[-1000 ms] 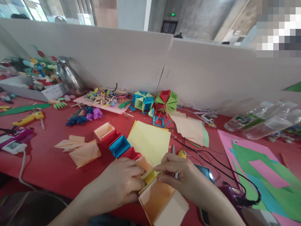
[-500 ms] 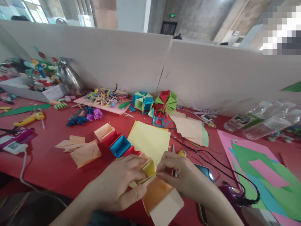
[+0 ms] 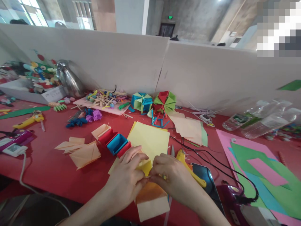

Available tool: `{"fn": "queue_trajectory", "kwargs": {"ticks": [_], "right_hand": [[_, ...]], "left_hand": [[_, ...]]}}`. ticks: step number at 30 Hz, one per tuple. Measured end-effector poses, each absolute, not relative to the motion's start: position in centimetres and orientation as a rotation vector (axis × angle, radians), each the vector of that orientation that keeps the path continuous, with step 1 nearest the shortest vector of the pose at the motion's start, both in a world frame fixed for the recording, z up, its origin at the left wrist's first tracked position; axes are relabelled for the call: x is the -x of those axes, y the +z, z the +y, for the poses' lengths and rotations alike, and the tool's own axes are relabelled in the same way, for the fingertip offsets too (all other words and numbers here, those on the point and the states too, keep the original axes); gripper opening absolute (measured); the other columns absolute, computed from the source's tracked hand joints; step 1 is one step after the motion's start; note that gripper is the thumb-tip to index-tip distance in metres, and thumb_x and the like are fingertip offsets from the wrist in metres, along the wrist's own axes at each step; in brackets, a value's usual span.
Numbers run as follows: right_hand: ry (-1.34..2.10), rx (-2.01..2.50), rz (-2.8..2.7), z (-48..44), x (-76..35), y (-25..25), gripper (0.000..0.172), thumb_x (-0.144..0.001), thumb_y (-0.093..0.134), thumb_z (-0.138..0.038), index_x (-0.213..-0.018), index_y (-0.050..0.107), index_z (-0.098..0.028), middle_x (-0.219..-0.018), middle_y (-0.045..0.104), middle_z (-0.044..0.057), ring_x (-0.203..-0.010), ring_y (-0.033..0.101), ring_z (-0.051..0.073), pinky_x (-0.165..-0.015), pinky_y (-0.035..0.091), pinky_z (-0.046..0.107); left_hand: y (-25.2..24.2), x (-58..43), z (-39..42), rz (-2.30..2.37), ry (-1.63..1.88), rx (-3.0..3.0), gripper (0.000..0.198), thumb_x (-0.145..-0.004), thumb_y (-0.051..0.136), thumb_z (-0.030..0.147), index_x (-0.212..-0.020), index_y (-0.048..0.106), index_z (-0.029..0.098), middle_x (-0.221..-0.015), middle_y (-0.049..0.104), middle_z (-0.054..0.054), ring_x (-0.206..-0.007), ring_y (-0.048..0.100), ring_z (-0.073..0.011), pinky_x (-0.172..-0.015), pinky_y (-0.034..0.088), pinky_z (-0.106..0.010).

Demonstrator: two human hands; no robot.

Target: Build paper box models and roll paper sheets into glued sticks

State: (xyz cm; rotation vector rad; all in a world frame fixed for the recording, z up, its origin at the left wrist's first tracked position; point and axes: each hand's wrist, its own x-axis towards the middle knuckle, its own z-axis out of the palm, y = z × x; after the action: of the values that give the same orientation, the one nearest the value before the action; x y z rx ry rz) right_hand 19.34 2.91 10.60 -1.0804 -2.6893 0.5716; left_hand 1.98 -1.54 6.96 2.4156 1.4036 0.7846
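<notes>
Far left, folded peach papers (image 3: 86, 154) lay loose, set apart as if to stay within reach. Then came the chain of coloured paper boxes (image 3: 117, 143), slanting down toward the wearer, its near end beneath the left hand (image 3: 129, 172)! That hand arched palm-down, fingers spread over the chain, seemingly to steady it, thumb and fingertip narrowed on the yellow paper box (image 3: 148, 168). There it was, right between the hands, an open peach piece (image 3: 152, 207) just below it. And the right hand (image 3: 168, 172) came in knuckles up, wrist angled inward, fingers curled and pinching the yellow edge, probably to keep the join tight. Beyond it, the glue gun (image 3: 198, 179) rested against the phone (image 3: 207, 172).
</notes>
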Motion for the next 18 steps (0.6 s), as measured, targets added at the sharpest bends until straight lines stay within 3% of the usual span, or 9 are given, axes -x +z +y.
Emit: {"fn": "queue_trajectory", "kwargs": {"ticks": [15, 18], "right_hand": [[0.422, 1.026, -2.801, 2.5, -19.0, 9.1, 0.017, -0.083, 0.054, -0.018, -0.069, 0.064, -0.018, -0.073, 0.059, 0.001, -0.074, 0.049, 0.014, -0.068, 0.034, 0.026], [0.394, 1.047, -2.799, 2.7, -19.2, 8.5, 0.015, -0.082, 0.055, -0.017, -0.069, 0.063, -0.017, -0.076, 0.059, 0.001, -0.074, 0.049, 0.014, -0.067, 0.035, 0.027]], "left_hand": [[5.2, -2.5, -1.6, 1.395, 0.866, -2.367, 0.015, -0.076, 0.056, 0.013, -0.064, 0.063, 0.019, -0.096, 0.059, -0.001, -0.116, 0.039, -0.0245, -0.104, 0.029, -0.046], [5.3, -2.4, -1.6, 1.392, 0.831, -2.341, 0.011, -0.078, 0.057, 0.018, -0.069, 0.064, 0.02, -0.101, 0.06, -0.003, -0.119, 0.037, -0.0259, -0.102, 0.032, -0.044]]}}
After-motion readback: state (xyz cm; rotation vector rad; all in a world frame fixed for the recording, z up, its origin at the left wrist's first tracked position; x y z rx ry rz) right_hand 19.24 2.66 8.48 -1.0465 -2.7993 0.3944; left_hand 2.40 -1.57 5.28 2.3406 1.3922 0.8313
